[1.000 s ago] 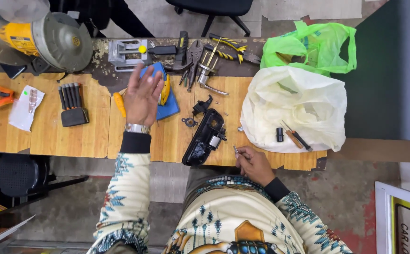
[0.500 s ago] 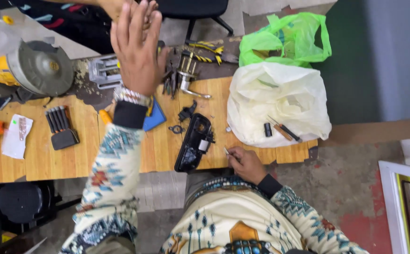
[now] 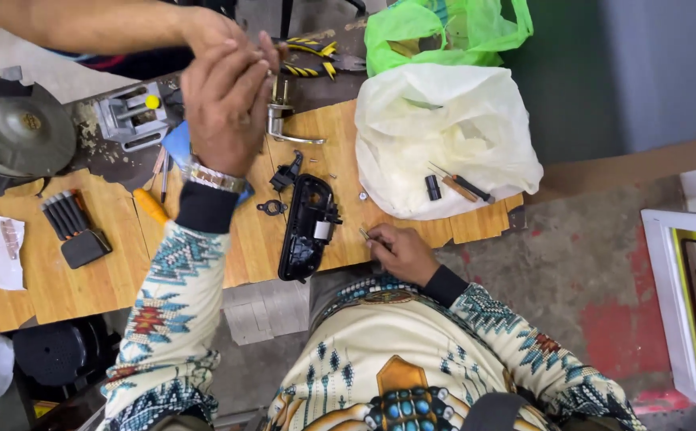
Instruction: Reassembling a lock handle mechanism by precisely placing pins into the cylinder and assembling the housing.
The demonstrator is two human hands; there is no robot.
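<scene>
My left hand (image 3: 224,104) is raised over the far side of the wooden bench (image 3: 52,279), with its fingertips against the fingers of another person's hand (image 3: 208,32) that reaches in from the top left. Anything passing between them is hidden. My right hand (image 3: 400,251) rests at the bench's near edge and pinches a small metal pin (image 3: 364,234). Just left of it lies a black door handle (image 3: 308,227). A small black part (image 3: 286,172) and a black ring gasket (image 3: 270,208) lie beside the handle.
A white plastic bag (image 3: 444,120) carrying two screwdrivers (image 3: 460,185) covers the bench's right end, with a green bag (image 3: 444,32) behind it. A metal lever handle (image 3: 284,124), yellow pliers (image 3: 316,56), a small vise (image 3: 132,116), a grinder disc (image 3: 16,128) and a black bit set (image 3: 72,223) stand around.
My left hand has lifted off the blue cloth and moved to the far side, where it now meets another person's hand. My right hand has stayed at the near edge.
</scene>
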